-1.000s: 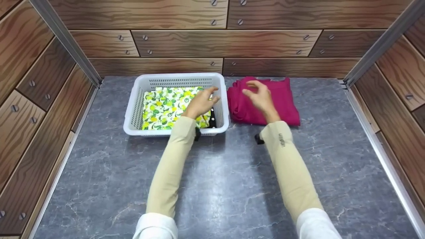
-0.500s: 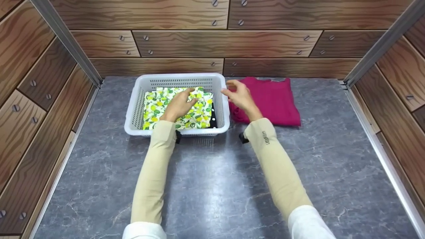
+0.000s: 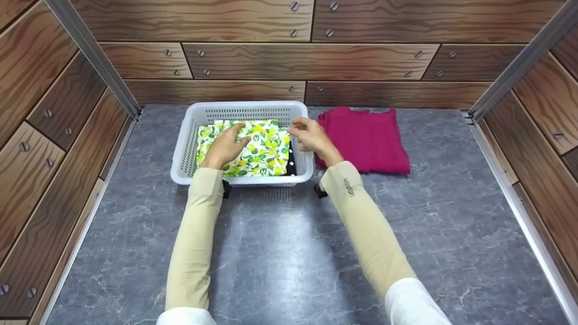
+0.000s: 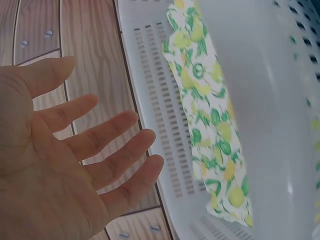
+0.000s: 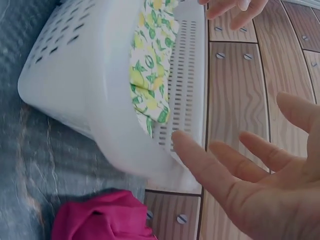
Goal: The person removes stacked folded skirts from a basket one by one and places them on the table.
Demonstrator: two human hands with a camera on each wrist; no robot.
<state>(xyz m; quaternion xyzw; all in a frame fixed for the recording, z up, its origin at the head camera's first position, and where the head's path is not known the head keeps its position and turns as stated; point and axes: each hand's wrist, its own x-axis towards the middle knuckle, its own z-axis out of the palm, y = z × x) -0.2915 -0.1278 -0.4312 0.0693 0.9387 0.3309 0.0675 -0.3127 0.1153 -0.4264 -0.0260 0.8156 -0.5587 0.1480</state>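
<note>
A white plastic basket (image 3: 180, 158) with slotted walls holds a folded cloth (image 3: 262, 151) printed with lemons and green leaves. Over the left part of that cloth hovers my left hand (image 3: 226, 146), fingers spread and holding nothing; the left wrist view shows its palm (image 4: 60, 150) bare. My right hand (image 3: 311, 137) is above the basket's right rim, fingers loosely bent with nothing in them. In the right wrist view its fingers (image 5: 205, 165) are apart, near the basket's end. A black cloth with white dots (image 3: 291, 160) peeks out from under the lemon cloth.
A folded magenta cloth (image 3: 365, 142) lies on the grey marbled tabletop (image 3: 280, 253), just right of the basket. Wood-patterned panels (image 3: 311, 61) stand behind and on both sides, with metal posts (image 3: 501, 58) at the corners.
Both hands have moved left: the left from the basket's right side across the lemon cloth, the right from over the magenta cloth to the basket's right rim. The cloths and basket stay put.
</note>
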